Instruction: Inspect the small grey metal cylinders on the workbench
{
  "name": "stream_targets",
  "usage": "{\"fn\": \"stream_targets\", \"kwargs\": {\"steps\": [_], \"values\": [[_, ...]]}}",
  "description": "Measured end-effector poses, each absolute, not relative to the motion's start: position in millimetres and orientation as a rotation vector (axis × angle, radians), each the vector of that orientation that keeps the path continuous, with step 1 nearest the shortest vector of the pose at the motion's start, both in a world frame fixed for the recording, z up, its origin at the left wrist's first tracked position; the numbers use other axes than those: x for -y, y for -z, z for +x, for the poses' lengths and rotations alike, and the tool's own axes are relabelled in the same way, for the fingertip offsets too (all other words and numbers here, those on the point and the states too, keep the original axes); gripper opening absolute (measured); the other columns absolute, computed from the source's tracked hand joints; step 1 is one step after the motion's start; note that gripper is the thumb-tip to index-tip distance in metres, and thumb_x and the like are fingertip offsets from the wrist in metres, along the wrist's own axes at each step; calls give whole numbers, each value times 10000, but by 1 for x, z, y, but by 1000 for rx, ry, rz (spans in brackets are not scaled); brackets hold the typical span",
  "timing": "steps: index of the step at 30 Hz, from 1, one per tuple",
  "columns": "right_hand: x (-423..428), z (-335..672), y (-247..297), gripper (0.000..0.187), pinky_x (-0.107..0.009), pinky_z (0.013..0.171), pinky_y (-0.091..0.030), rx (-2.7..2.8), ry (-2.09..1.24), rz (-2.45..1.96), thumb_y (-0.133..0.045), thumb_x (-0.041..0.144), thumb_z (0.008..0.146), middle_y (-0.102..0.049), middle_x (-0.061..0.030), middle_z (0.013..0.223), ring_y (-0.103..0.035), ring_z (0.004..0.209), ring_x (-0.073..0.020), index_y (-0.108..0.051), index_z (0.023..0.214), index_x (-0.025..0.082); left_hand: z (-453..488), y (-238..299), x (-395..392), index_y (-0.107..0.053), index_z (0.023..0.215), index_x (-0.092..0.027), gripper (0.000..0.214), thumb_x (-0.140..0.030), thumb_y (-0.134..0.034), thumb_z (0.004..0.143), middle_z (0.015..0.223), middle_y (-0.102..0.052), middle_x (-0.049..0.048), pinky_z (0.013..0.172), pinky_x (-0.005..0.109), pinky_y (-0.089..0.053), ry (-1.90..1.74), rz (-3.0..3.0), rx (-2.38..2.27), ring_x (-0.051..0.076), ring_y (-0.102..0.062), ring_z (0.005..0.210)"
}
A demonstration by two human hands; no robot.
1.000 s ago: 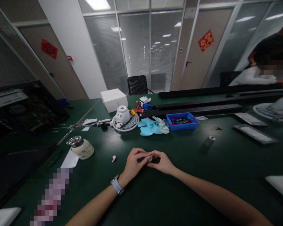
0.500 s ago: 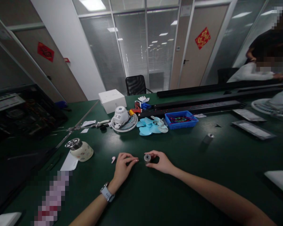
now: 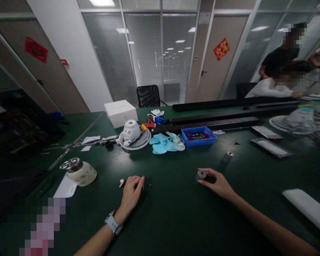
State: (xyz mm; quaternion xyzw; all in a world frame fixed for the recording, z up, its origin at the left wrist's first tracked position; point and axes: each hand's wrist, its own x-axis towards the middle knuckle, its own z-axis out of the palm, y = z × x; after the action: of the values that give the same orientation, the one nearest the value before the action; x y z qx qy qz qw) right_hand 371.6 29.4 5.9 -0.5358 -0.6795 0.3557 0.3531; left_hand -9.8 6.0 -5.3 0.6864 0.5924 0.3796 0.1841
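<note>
My right hand (image 3: 215, 182) grips a short metal cylinder (image 3: 201, 175) between thumb and fingers, its round end with a small central fitting facing up. It stands at or just above the green table. My left hand (image 3: 133, 192), with a watch on the wrist, rests on the table, fingers curled and thumb against the index finger; nothing shows in it. Just right of its fingertips lies a tiny dark piece (image 3: 150, 185), too small to name. A white earbud (image 3: 122, 182) sits left of that hand. A second metal cylinder (image 3: 227, 156) stands farther back on the right.
Behind the hands lie a white fan part (image 3: 132, 134), light-blue fan blades (image 3: 164, 143) and a blue tray (image 3: 200, 141) of wires. A cream jar (image 3: 82, 173) is at left, a white box (image 3: 121, 113) behind. Two people (image 3: 272, 87) are at far right.
My right hand has carried the metal cylinder right, away from my left hand. My left hand has drawn back slightly left, and the tiny dark piece now shows on the table.
</note>
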Motion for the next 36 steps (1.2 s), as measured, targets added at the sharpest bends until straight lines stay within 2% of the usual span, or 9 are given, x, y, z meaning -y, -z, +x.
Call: {"fn": "stream_targets", "kwargs": {"steps": [8,11,13,16,21,24,29,33,36], "values": [[-35,523,8,663,-474,845,-532,1336,-470,-1720,-744,589,532,-720,-90,940,-679,902,-310,-645,1072,219,-12,9,-8,-641,683,-202,358,-402,-433,893,828,-646,41,790,337,-409,-1117,1884,-1639,213,-544,852],[-32,500,-9,724,-504,909,-477,1377,20,-1739,-669,612,624,-656,-134,1111,-616,1035,-329,-583,1209,196,-12,8,-6,-626,655,-196,372,-375,-399,890,857,-641,47,805,340,-407,-1121,1836,-1637,214,-548,870],[-29,458,-23,615,-485,958,-441,1505,196,-1596,-628,542,722,-616,-146,1178,-579,1088,-305,-576,1216,179,-11,8,-6,-607,630,-192,375,-356,-385,885,889,-635,50,815,335,-408,-1122,1792,-1642,213,-552,892],[-30,376,-38,375,-416,926,-456,1895,-66,-1340,-601,414,812,-661,-86,1069,-607,1003,-226,-631,1124,208,-10,8,-6,-558,572,-184,386,-341,-379,876,955,-618,56,770,308,-423,-1108,1729,-1644,196,-564,857],[-46,247,-35,354,-241,649,-444,2384,-751,-1031,-635,469,803,-670,1,810,-585,681,-114,-685,1087,263,-10,8,-7,-552,578,-178,396,-372,-400,889,939,-602,55,709,280,-427,-1094,1775,-1653,171,-574,780],[-57,198,-22,380,-227,597,-382,2498,-739,-980,-688,514,742,-635,18,719,-555,643,-110,-720,1031,270,-9,8,-8,-554,622,-186,393,-400,-401,913,821,-588,38,700,271,-428,-1127,1831,-1649,169,-568,762],[-60,186,-9,239,-223,596,-360,2488,-682,-999,-679,468,774,-619,13,736,-543,649,-102,-759,910,289,-8,8,-7,-524,601,-191,414,-407,-404,932,757,-569,24,698,262,-426,-1137,1882,-1657,161,-556,740],[-50,257,-21,247,-227,616,-401,2338,-672,-1094,-639,467,810,-642,0,797,-556,668,-109,-750,945,292,-8,8,-7,-521,608,-192,415,-413,-402,938,776,-568,21,702,261,-421,-1128,1877,-1644,158,-557,742],[-44,348,-39,334,-250,648,-429,2100,-454,-1299,-571,505,842,-663,-31,831,-571,693,-133,-740,991,258,-8,9,-7,-531,625,-193,404,-418,-409,937,777,-564,15,692,258,-415,-1113,1870,-1633,153,-555,726]]}}
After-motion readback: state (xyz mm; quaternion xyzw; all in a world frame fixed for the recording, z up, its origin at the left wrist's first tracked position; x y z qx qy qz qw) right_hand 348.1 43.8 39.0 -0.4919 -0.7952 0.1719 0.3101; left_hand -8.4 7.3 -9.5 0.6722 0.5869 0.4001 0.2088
